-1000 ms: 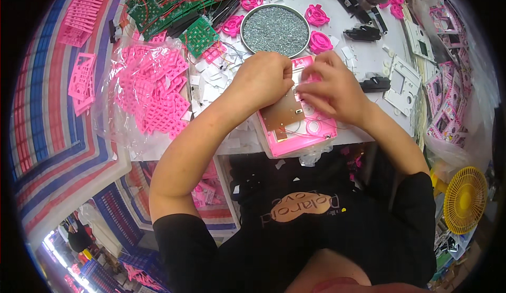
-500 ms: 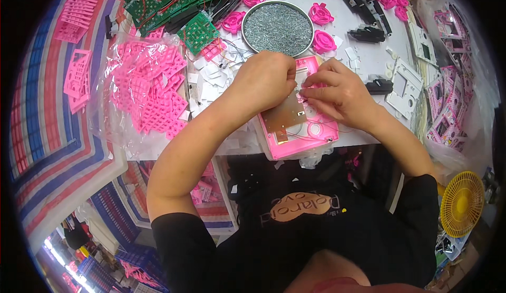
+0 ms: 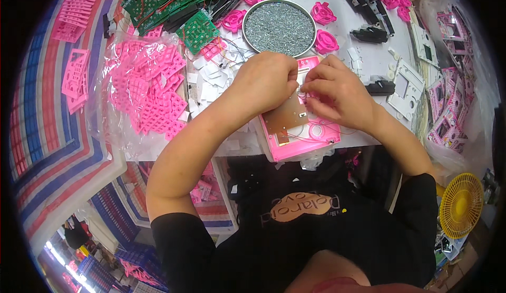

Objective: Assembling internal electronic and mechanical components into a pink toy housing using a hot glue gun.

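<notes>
A pink plastic casing (image 3: 299, 151) lies on the table in front of me, with a brown circuit board (image 3: 284, 114) set over its left part. My left hand (image 3: 270, 80) is closed at the board's upper edge; what its fingertips pinch is hidden. Bent and drawn together, the fingers of my right hand (image 3: 337, 90) work close to the board's right edge, and I cannot make out what is between them. Thin wires run from under the board across the casing's lower part. Just beyond my hands stands a round metal dish of small screws (image 3: 279, 29).
Green circuit boards with wires (image 3: 163, 5) pile up at the far left. A clear bag of pink keypads (image 3: 145, 84) lies left. Pink ring parts (image 3: 323, 13) flank the dish. Black parts (image 3: 380, 87), white panels (image 3: 405, 88) and a yellow fan (image 3: 461, 206) are on the right.
My right fingers have shifted slightly at the board's edge and curled in closer. My left hand stays almost where it was. The whole view has moved a little.
</notes>
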Action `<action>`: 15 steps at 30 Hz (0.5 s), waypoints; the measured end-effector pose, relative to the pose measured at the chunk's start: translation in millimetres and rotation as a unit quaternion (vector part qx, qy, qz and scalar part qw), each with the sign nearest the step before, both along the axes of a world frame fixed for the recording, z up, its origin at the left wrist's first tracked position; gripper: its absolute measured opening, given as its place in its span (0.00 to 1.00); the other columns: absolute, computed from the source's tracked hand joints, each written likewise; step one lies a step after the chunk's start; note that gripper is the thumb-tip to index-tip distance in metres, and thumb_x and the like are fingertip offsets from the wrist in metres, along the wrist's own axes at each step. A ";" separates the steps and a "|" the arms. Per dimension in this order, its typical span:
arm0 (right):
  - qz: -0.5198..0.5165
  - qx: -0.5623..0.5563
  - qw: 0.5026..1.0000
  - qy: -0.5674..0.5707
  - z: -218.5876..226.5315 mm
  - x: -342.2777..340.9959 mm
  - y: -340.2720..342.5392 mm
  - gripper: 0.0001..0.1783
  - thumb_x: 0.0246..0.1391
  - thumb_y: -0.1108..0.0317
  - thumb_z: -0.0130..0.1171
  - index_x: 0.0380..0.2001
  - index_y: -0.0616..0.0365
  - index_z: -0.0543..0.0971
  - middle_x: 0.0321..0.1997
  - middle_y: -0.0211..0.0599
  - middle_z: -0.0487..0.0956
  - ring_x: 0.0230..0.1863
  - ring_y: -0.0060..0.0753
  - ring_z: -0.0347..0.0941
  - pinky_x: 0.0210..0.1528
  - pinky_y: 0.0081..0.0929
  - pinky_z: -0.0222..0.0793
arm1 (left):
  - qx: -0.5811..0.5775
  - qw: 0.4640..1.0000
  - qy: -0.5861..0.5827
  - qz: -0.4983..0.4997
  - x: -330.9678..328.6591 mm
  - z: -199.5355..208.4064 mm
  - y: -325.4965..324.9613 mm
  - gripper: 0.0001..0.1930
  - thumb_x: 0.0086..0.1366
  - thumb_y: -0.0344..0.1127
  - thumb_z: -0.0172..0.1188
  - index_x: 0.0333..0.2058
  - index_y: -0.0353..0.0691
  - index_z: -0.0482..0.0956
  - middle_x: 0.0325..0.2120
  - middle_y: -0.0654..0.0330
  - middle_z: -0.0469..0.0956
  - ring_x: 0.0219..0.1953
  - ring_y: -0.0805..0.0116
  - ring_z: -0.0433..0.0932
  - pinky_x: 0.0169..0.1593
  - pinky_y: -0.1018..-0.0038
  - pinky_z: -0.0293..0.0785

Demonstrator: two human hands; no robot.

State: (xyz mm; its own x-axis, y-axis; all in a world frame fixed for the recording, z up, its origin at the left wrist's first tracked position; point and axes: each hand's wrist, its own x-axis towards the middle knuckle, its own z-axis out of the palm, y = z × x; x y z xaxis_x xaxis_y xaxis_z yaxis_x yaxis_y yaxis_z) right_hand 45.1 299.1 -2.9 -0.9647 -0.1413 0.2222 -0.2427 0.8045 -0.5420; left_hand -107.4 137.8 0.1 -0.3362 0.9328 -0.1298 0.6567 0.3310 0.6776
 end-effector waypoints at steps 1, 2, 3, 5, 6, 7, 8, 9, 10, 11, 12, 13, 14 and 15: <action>0.000 0.002 1.000 -0.002 0.3 -1.1 0.6 0.10 0.44 0.70 0.68 0.34 0.55 0.84 0.38 0.34 0.77 0.44 0.43 0.71 0.42 0.37 0.75 | 0.001 1.000 -0.001 0.000 0.0 -0.9 -0.3 0.06 0.57 0.33 0.66 0.29 0.36 0.82 0.23 0.52 0.81 0.28 0.53 0.82 0.36 0.61 0.77; 0.001 0.005 1.000 -0.003 0.5 -2.5 0.9 0.10 0.44 0.70 0.68 0.33 0.56 0.83 0.38 0.34 0.77 0.44 0.43 0.71 0.42 0.37 0.75 | 0.002 1.000 -0.001 0.002 -0.1 -1.5 -0.7 0.06 0.57 0.33 0.66 0.29 0.36 0.82 0.22 0.52 0.81 0.28 0.53 0.82 0.36 0.61 0.76; -0.010 0.014 1.000 0.002 1.4 -3.2 0.0 0.09 0.44 0.70 0.68 0.32 0.56 0.83 0.37 0.35 0.77 0.44 0.43 0.71 0.42 0.38 0.75 | 0.001 1.000 -0.001 0.002 -0.2 -1.0 -0.9 0.06 0.57 0.33 0.66 0.29 0.36 0.82 0.22 0.52 0.81 0.28 0.53 0.82 0.35 0.61 0.76; -0.034 0.032 0.999 0.012 4.5 -4.2 -2.6 0.08 0.44 0.69 0.68 0.31 0.57 0.83 0.36 0.36 0.76 0.43 0.43 0.71 0.41 0.38 0.75 | 0.000 1.000 0.000 0.002 0.0 0.5 -1.2 0.06 0.57 0.33 0.66 0.29 0.37 0.82 0.22 0.52 0.81 0.27 0.53 0.82 0.35 0.61 0.76; -0.031 0.058 0.998 -0.007 6.4 -5.3 -2.6 0.07 0.44 0.69 0.68 0.30 0.57 0.83 0.36 0.36 0.77 0.43 0.43 0.72 0.41 0.38 0.75 | 0.001 1.000 0.000 0.004 0.1 -0.1 -1.2 0.06 0.57 0.33 0.66 0.29 0.37 0.82 0.22 0.52 0.81 0.27 0.54 0.82 0.35 0.61 0.76; -0.027 0.084 0.996 -0.027 8.9 -6.9 -2.1 0.07 0.44 0.68 0.68 0.29 0.57 0.83 0.36 0.36 0.77 0.43 0.43 0.73 0.41 0.38 0.75 | 0.002 1.000 -0.001 0.005 0.3 -1.5 -1.4 0.06 0.57 0.33 0.66 0.29 0.37 0.82 0.22 0.53 0.81 0.27 0.54 0.82 0.35 0.61 0.76; -0.023 0.109 0.993 -0.046 11.4 -9.0 -1.7 0.07 0.44 0.68 0.68 0.28 0.57 0.83 0.35 0.36 0.77 0.43 0.43 0.73 0.41 0.38 0.76 | 0.002 1.000 -0.001 0.008 0.2 -2.3 -1.7 0.06 0.57 0.33 0.66 0.29 0.37 0.82 0.22 0.53 0.81 0.27 0.54 0.82 0.35 0.61 0.76; -0.008 0.116 0.992 -0.050 14.0 -11.3 -1.2 0.07 0.43 0.68 0.68 0.28 0.56 0.83 0.34 0.35 0.76 0.42 0.42 0.73 0.40 0.38 0.75 | 0.002 1.000 -0.001 0.008 0.2 -2.4 -2.0 0.06 0.57 0.33 0.66 0.29 0.37 0.82 0.22 0.53 0.81 0.27 0.54 0.82 0.35 0.61 0.76; 0.007 0.124 0.991 -0.053 16.7 -13.7 -0.7 0.07 0.42 0.69 0.68 0.28 0.56 0.83 0.33 0.35 0.75 0.41 0.42 0.72 0.40 0.38 0.75 | 0.002 1.000 -0.001 0.009 0.2 -2.3 -2.3 0.06 0.57 0.33 0.66 0.29 0.37 0.81 0.22 0.53 0.81 0.27 0.54 0.82 0.35 0.61 0.76; 0.022 0.131 0.989 -0.058 18.8 -15.6 -0.3 0.08 0.42 0.69 0.69 0.29 0.56 0.84 0.32 0.35 0.74 0.40 0.41 0.71 0.39 0.38 0.74 | 0.002 1.000 -0.001 0.009 0.1 -2.4 -2.3 0.06 0.57 0.34 0.66 0.29 0.37 0.81 0.22 0.53 0.81 0.27 0.54 0.82 0.35 0.61 0.76; 0.027 0.141 0.988 -0.059 20.3 -16.9 -0.2 0.07 0.42 0.68 0.68 0.27 0.56 0.84 0.33 0.34 0.76 0.41 0.41 0.73 0.40 0.38 0.75 | -0.002 1.000 -0.002 0.008 0.1 -1.6 -2.1 0.06 0.57 0.34 0.66 0.28 0.37 0.81 0.22 0.53 0.81 0.28 0.54 0.82 0.35 0.61 0.76; 0.032 0.150 0.986 -0.060 21.6 -18.0 -0.3 0.07 0.42 0.66 0.68 0.26 0.56 0.84 0.33 0.34 0.77 0.41 0.40 0.74 0.40 0.38 0.76 | -0.006 1.000 -0.004 0.008 0.3 -0.2 -1.6 0.06 0.57 0.34 0.66 0.28 0.37 0.81 0.23 0.53 0.81 0.28 0.53 0.82 0.35 0.60 0.76; 0.038 0.160 0.984 -0.062 23.2 -19.4 -0.3 0.07 0.42 0.65 0.67 0.25 0.56 0.84 0.34 0.34 0.79 0.42 0.40 0.75 0.40 0.37 0.77 | -0.010 1.000 -0.005 0.009 0.7 0.5 -1.5 0.06 0.57 0.34 0.66 0.28 0.37 0.81 0.23 0.53 0.81 0.28 0.53 0.82 0.35 0.60 0.76; 0.048 0.166 0.982 -0.072 26.7 -21.5 0.0 0.07 0.42 0.65 0.67 0.25 0.56 0.84 0.34 0.34 0.79 0.42 0.40 0.75 0.40 0.38 0.77 | -0.011 1.000 -0.002 0.008 0.6 0.0 -1.4 0.06 0.56 0.34 0.66 0.28 0.37 0.81 0.23 0.53 0.81 0.28 0.52 0.82 0.35 0.60 0.76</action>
State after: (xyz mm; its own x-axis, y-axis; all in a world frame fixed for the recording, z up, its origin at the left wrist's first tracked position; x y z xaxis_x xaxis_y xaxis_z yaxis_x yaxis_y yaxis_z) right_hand 23.6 299.1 23.9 -0.9613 -0.2754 0.0111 -0.2668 0.9196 -0.2882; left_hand -106.8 136.4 0.1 -0.3502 0.9243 -0.1515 0.6480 0.3559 0.6734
